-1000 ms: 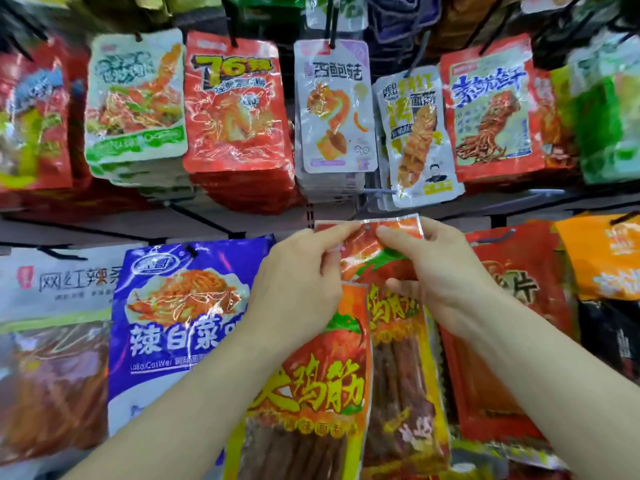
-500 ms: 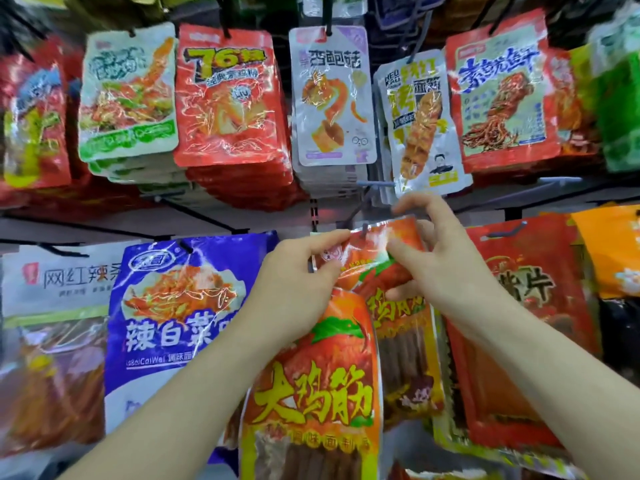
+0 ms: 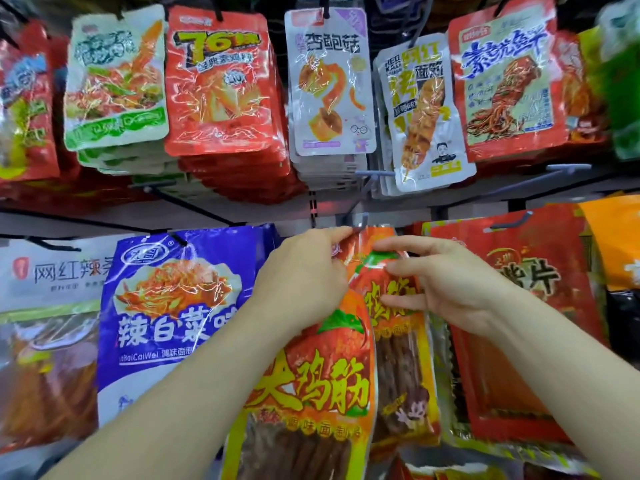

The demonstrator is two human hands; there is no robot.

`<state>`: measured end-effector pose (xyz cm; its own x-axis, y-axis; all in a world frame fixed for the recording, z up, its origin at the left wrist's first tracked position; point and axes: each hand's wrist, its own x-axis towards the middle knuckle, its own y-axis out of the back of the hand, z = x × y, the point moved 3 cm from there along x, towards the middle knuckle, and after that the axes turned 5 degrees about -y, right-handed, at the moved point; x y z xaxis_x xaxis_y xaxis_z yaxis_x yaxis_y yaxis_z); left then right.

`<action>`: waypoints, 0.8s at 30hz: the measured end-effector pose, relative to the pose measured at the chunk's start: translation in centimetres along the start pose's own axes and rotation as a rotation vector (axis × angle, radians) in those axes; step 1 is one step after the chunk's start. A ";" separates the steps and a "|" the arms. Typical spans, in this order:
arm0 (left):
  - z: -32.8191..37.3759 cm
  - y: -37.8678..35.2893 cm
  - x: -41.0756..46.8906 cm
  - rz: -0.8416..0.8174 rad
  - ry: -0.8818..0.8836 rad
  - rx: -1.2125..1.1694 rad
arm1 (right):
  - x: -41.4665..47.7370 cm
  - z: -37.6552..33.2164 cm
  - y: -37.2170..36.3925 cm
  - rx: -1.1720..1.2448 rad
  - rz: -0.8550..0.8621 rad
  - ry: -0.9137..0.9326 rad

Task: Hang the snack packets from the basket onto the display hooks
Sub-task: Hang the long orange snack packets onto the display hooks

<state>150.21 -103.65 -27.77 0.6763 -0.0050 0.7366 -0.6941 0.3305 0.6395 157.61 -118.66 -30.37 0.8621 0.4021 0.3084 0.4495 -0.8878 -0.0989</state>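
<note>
Packet top has risen since a second ago: your left hand [image 3: 304,271] now pinches the orange packet [image 3: 398,341] by its top strip, right at the hook tip [image 3: 360,221]. Your right hand [image 3: 446,282] has dropped off the strip, fingers loose and flat on the packet face. Hang hole hidden, so likely not threaded yet. A second orange packet [image 3: 311,375] hangs below your left hand.

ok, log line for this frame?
step: hanging | left hand: pinches orange packet top at hook | right hand: touches same packet | seated on hook: cannot tell
</note>
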 end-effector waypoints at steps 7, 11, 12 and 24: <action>-0.7 1.2 -1.0 0.264 0.002 0.007 | 2.6 1.4 -0.7 -0.055 0.148 0.026; -0.9 -1.8 -0.4 0.091 -0.012 0.009 | 4.0 2.0 -1.0 -0.096 0.177 0.011; -1.3 -2.6 0.1 0.029 0.020 0.016 | 3.9 2.1 -1.1 -0.118 0.132 -0.008; -3.6 -6.2 2.9 -0.201 0.039 0.039 | 1.2 0.1 -0.9 -0.676 0.132 0.332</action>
<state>157.38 -102.30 -30.39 0.8106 -0.0303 0.5849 -0.5529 0.2898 0.7812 158.30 -117.34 -30.02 0.7348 0.2899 0.6133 0.0144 -0.9106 0.4131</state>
